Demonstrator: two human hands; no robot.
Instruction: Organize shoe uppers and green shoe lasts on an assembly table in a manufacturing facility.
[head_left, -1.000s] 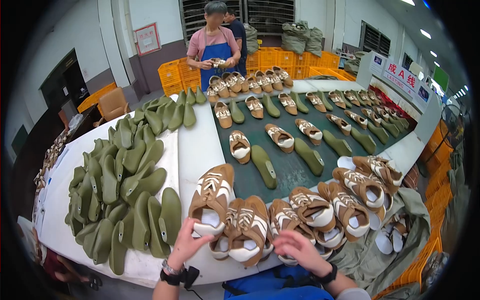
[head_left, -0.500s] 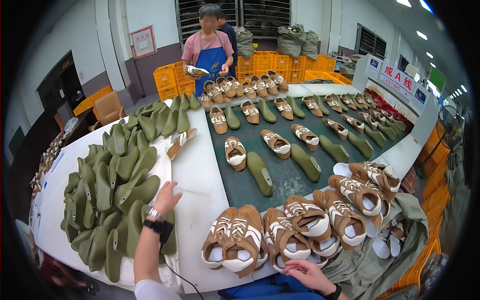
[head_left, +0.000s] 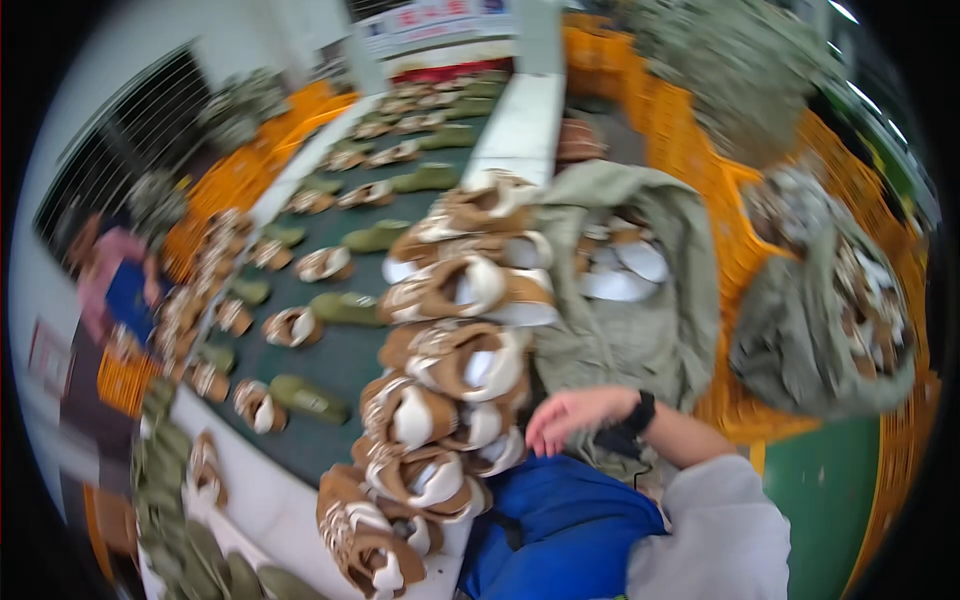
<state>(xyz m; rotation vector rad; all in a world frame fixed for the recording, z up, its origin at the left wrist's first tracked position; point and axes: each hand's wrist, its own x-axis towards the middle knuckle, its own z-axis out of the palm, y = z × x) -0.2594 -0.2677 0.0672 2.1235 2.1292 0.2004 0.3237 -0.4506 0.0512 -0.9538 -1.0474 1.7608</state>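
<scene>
My right hand (head_left: 575, 415) hangs by the near shoes, fingers loosely bent and somewhat blurred, with nothing visible in it. A dark band circles its wrist. Beside its fingertips, brown sneakers (head_left: 470, 362) with white stripes and white heels are piled in a long row along the table edge. On the dark green conveyor belt (head_left: 330, 435), more such sneakers alternate with olive-green shoe lasts (head_left: 308, 399). My left hand is outside the picture.
A grey-green sack (head_left: 690, 270) with sneakers in its mouth lies right of the row. Orange crates (head_left: 680, 150) and another filled sack (head_left: 790, 345) stand farther right. Lasts (head_left: 165, 470) are heaped at lower left. A co-worker in a blue apron (head_left: 128, 295) stands beyond the belt.
The view has swung to the right, bringing the sack and crates nearer the middle. My left hand has gone out of view. My right hand is now away from the shoe it was at.
</scene>
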